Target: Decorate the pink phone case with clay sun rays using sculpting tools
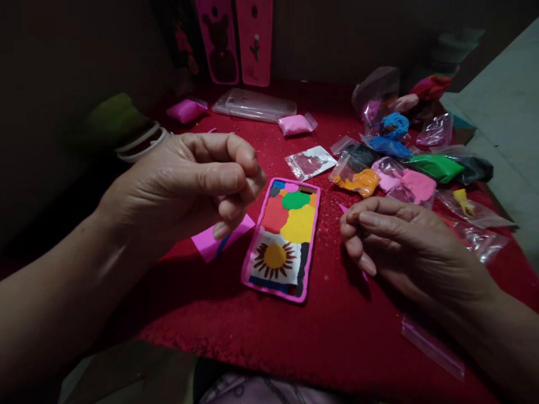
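Note:
A phone case point(278, 238) lies on the red cloth between my hands. Its pink rim frames patches of coloured clay, and near the bottom a yellow flower point(275, 258) with dark red-brown petals sits on white. Left of the case, my left hand point(197, 179) is raised with thumb and fingertips pressed together; whatever is in them is hidden. To the right, my right hand point(391, 241) is closed in a pinch. A tiny brownish spot shows at its fingertips, too small to name. Part of a pink piece point(343, 207) shows beneath that hand.
Bags of clay, among them orange point(360, 182) and green point(438, 166), pile up at the right. A white packet point(314, 163), a pink packet point(297, 124) and clear cases point(255, 105) lie farther back. Decorated cases point(255, 45) lean at the back. A pink sheet point(206, 244) lies left.

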`<act>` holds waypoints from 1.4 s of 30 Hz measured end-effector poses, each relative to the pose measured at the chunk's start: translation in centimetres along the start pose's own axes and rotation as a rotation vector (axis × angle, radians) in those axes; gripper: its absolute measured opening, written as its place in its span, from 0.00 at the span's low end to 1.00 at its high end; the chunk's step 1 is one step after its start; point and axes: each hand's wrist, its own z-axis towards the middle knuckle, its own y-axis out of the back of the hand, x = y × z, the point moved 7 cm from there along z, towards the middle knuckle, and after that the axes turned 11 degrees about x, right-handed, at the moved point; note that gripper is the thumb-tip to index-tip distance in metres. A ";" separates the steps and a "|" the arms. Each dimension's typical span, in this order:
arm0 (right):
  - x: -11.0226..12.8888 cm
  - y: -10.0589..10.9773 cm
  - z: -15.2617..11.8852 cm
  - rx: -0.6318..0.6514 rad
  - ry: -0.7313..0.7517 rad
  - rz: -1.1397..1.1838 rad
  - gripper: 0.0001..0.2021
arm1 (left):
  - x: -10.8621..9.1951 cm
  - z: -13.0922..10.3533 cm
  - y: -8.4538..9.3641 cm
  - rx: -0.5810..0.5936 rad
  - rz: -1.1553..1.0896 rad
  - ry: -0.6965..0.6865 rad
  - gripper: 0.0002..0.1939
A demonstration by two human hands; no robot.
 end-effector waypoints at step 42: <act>-0.1 0.1 0.1 0.011 -0.002 -0.002 0.03 | 0.7 0.0 -0.5 0.194 0.045 0.070 0.08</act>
